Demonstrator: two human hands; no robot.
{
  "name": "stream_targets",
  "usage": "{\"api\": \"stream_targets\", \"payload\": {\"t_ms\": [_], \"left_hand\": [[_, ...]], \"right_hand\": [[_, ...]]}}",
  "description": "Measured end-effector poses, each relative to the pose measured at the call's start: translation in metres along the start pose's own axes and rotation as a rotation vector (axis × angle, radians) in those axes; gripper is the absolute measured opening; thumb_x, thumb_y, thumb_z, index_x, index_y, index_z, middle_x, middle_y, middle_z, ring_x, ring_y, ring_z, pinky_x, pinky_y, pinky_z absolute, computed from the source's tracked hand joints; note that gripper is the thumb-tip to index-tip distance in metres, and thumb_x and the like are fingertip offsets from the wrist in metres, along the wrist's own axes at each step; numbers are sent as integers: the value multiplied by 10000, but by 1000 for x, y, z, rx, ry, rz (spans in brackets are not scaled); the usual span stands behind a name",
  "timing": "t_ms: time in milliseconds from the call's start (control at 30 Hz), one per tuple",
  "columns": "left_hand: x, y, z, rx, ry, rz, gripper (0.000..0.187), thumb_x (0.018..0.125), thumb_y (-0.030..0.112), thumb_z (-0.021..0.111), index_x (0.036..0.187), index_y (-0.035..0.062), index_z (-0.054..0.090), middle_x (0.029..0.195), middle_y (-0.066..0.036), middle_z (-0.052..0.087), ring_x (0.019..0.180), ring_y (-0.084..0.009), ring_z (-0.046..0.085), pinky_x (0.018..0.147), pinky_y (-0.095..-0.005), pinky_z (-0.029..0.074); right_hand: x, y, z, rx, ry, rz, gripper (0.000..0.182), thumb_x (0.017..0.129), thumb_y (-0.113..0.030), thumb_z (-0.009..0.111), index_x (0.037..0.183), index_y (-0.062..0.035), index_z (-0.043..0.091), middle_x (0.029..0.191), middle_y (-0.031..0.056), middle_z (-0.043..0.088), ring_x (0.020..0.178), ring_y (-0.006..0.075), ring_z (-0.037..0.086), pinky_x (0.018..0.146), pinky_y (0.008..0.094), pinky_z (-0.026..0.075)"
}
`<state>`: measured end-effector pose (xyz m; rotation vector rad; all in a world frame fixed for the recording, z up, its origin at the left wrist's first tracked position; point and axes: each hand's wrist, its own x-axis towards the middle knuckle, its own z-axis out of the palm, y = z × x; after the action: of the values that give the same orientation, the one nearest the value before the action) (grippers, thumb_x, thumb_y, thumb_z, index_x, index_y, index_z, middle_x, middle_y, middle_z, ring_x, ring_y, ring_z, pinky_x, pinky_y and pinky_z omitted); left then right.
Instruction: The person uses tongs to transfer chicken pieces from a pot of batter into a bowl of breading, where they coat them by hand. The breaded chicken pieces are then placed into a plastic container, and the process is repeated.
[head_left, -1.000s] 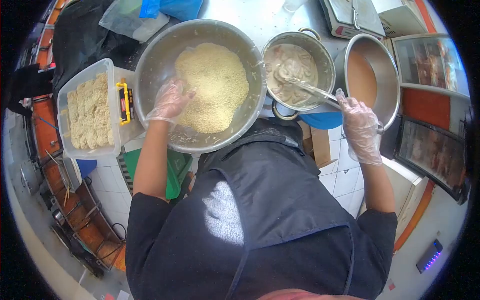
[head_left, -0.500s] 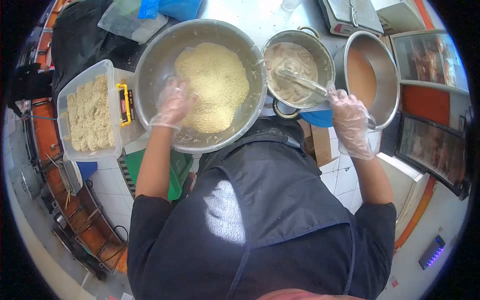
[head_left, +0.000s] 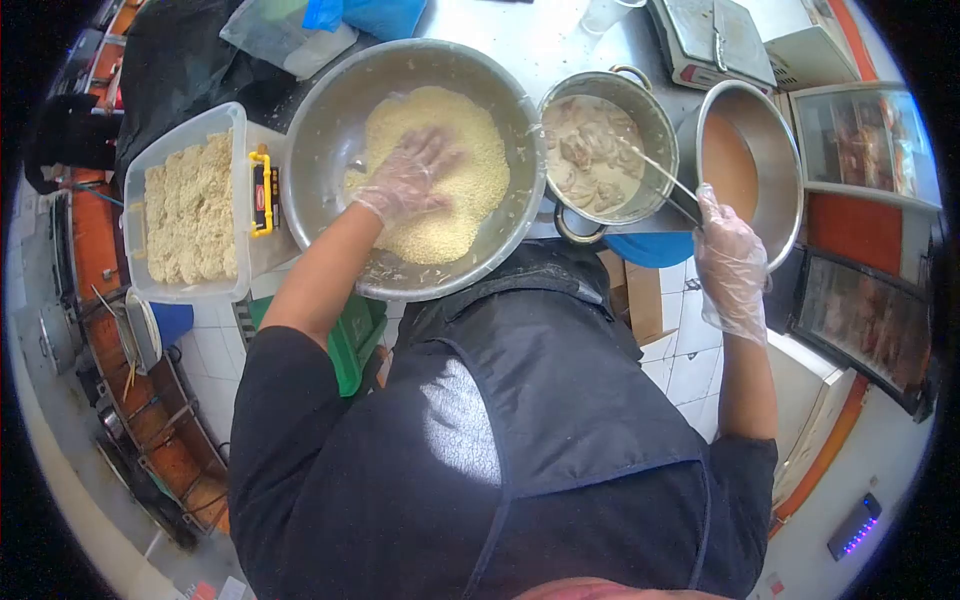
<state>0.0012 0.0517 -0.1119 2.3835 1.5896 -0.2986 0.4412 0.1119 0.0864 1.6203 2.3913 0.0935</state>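
My left hand [head_left: 412,178], in a clear plastic glove, rests with fingers spread on pale yellow crumbs [head_left: 455,150] inside a wide steel bowl [head_left: 320,145]. My right hand [head_left: 730,255], also gloved, grips metal tongs [head_left: 668,178] near the right end. The tongs reach into a pot [head_left: 655,135] of pale batter with pieces [head_left: 590,150] in it; their tips are hard to make out. Right of the pot, a steel pot [head_left: 785,200] holds orange-brown liquid [head_left: 728,165].
A clear tub [head_left: 240,270] of coated pieces stands left of the bowl. Behind are plastic bags [head_left: 270,35], a clear cup [head_left: 607,12] and a scale [head_left: 712,40]. A green crate [head_left: 350,350] is below the bowl, and glass-fronted cases [head_left: 865,145] stand at the right.
My left hand has moved right onto the crumbs, its fingers spreading. My right hand has moved slightly right and down, and the tongs now slant more steeply. The view has shifted slightly.
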Motion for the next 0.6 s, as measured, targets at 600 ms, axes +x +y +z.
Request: {"api": "stream_targets", "payload": {"t_ms": [600], "left_hand": [[-84, -61, 4, -677, 396, -560, 680, 1056, 557, 446, 1522, 63, 478, 1589, -234, 413, 1499, -383, 346, 1249, -450, 257]], "right_hand": [[-6, 3, 33, 320, 245, -65, 351, 941, -104, 615, 1284, -109, 687, 1069, 163, 733, 944, 350, 722, 798, 445, 578]]}}
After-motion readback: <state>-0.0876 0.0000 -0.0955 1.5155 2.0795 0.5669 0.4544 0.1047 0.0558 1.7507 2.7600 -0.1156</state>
